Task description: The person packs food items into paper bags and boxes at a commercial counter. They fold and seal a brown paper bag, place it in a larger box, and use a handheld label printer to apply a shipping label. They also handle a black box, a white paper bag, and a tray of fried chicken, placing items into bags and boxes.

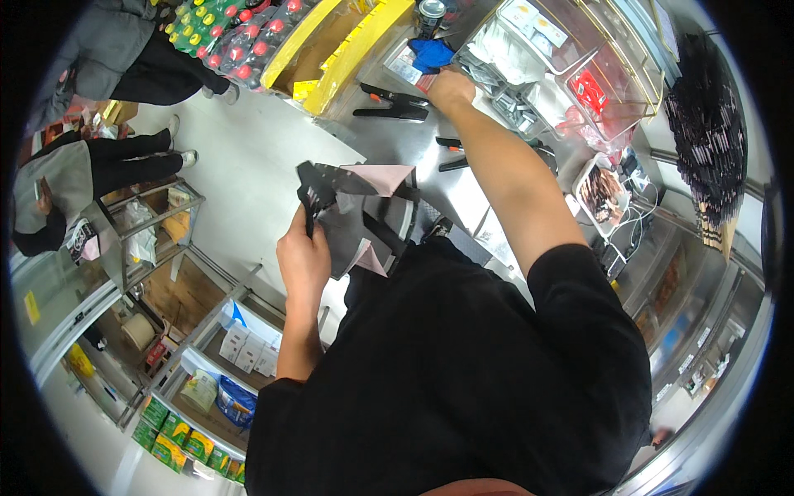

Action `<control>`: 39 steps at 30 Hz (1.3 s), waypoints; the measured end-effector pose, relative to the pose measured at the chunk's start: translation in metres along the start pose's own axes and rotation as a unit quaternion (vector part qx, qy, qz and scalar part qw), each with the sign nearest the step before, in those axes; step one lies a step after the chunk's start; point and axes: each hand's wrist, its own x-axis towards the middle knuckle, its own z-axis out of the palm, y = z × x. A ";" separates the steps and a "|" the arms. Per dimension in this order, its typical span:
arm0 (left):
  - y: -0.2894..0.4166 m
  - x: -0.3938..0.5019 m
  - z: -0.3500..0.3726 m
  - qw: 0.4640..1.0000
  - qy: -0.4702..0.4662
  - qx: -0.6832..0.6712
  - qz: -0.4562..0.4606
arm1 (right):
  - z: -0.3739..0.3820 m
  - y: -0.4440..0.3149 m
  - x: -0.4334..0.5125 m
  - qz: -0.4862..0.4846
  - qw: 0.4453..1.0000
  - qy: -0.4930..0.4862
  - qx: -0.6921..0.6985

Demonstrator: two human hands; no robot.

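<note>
My left hand (304,254) grips the edge of a black and pink paper bag (360,217) by a black handle or clip, out in front of my body. Over the steel counter (397,146), my right hand (451,91) reaches down beside a blue cloth (430,56) and some printed packets or cards (404,67); its fingertips are hidden, so whether it holds anything does not show. A black clamp-like tool with an orange part (392,104) lies left of that hand, and a similar one (451,155) is partly covered by my right arm.
Clear bins (527,62) of packets stand right of my right hand. A yellow-edged carton (335,56) and bottles with red and yellow caps (248,49) are at the upper left. Two people (56,180) (118,49) stand at the left. Shelving with boxes (248,353) is at the lower left.
</note>
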 end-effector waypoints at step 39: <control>0.062 0.081 0.044 0.949 0.001 0.139 0.284 | -0.001 0.044 -0.294 -0.387 0.884 -0.031 0.259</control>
